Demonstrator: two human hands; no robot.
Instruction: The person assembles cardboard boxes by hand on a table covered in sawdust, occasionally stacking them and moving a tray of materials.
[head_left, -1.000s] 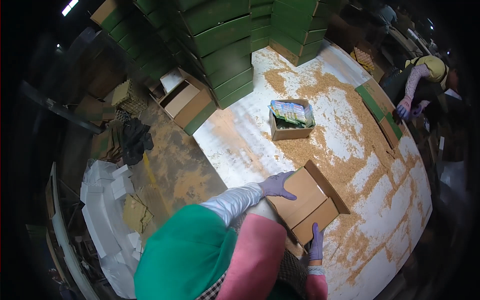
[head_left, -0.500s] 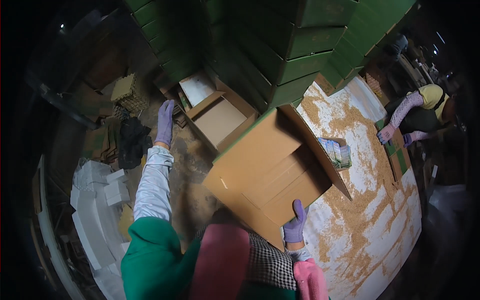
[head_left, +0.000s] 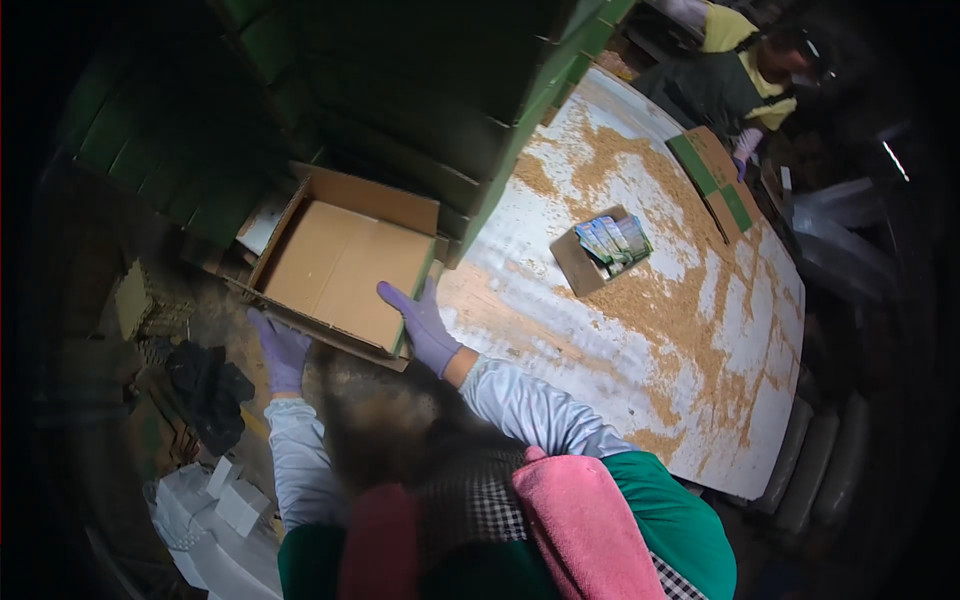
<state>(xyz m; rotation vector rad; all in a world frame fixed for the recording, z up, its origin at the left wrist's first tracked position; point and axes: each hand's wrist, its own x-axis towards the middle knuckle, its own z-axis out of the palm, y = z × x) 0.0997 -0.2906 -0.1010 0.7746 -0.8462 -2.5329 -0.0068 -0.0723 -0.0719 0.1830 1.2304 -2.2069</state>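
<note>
An open brown cardboard box (head_left: pixel 345 265) with green on its outer side sits before me, its inside facing up. My right hand (head_left: pixel 425 325), in a purple glove, grips its right edge, thumb over the rim and the other fingers along the outside. At the near left corner my left hand (head_left: pixel 284 355), gloved the same, holds the box from outside and below, its fingertips partly hidden by the edge. The box covers most of another carton beneath it, whose edge shows around it. Nothing lies inside the held box.
Green cartons (head_left: pixel 330 90) are stacked high behind the box. On the right, a white table (head_left: pixel 620 370) strewn with brown grains bears a small box (head_left: pixel 600 255) of packets. A co-worker (head_left: pixel 735 95) handles a green-brown carton (head_left: pixel 715 180). White foam pieces (head_left: pixel 230 510) lie lower left.
The box has moved left, over the carton by the stack. My left hand, earlier stretched out apart from it, now holds its near left corner. My view has turned toward the right.
</note>
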